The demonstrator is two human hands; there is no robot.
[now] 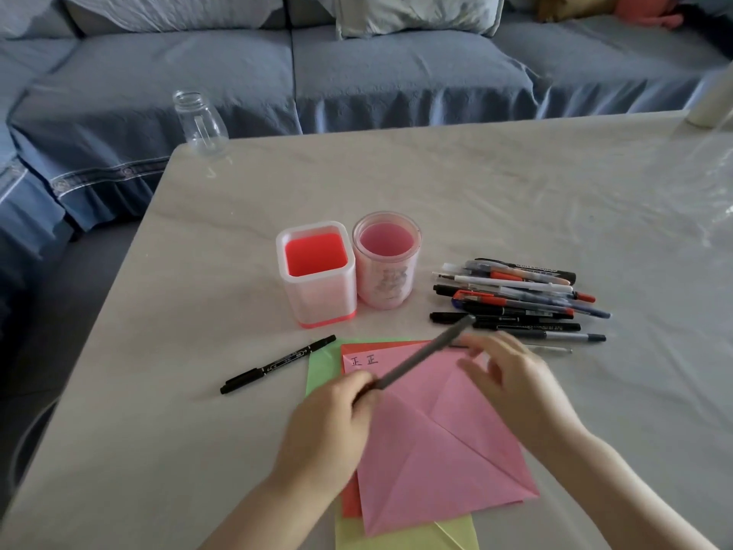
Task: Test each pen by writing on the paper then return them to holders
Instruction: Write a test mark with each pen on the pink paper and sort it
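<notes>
My left hand (333,422) grips the lower end of a grey pen (424,353) that slants up to the right over the pink paper (436,450). My right hand (511,379) hovers blurred beside the pen's upper half, fingers spread and holding nothing that I can make out. The pink paper bears two written marks near its top left corner. A pile of several pens (519,299) lies to the right. The square red holder (317,271) and the round pink holder (386,260) stand empty behind the paper. A black marker (277,365) lies to the left.
Green (321,369), red (351,506) and yellow (408,539) sheets stick out from under the pink paper. A clear glass jar (200,123) stands at the table's far left corner, a white cylinder (710,101) at the far right. A blue sofa (357,69) runs behind the table.
</notes>
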